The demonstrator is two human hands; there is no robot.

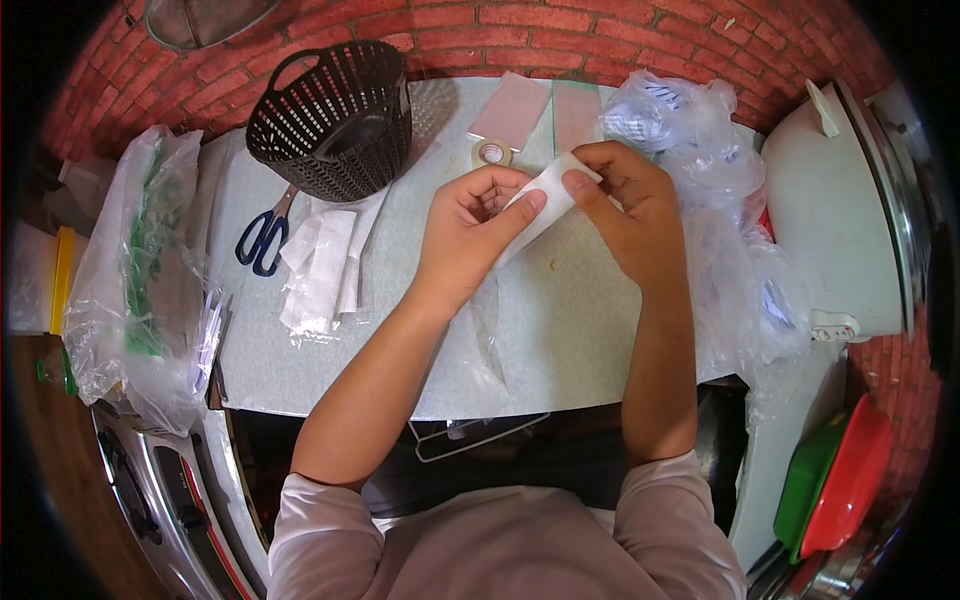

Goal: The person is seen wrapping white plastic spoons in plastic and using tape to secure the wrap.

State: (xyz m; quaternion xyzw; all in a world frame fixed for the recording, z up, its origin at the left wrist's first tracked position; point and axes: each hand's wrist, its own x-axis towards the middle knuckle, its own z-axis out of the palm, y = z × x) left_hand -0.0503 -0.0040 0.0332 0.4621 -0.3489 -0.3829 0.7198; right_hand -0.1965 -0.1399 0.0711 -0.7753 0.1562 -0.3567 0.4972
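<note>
Between my two hands is a folded white paper napkin [541,196], held above the table [420,360]. My left hand [471,229] pinches its left side with the thumb on top. At its upper right end, my right hand [634,202] grips it between thumb and fingers. A roll of tape [492,153] lies just beyond my left fingers. Under my left wrist a strip of clear plastic film [489,337] rests on the table. Left of my forearm lie several folded napkins [326,259], some on clear plastic, and scissors [264,236] with dark blue handles.
A dark brown plastic basket [330,124] stands at the back left. Flat plastic packets [511,111] lie against the brick wall [532,37]. Bulging clear plastic bags [712,165] line the right side, beside a white appliance [836,217]. Another plastic bag [142,277] hangs over the left edge.
</note>
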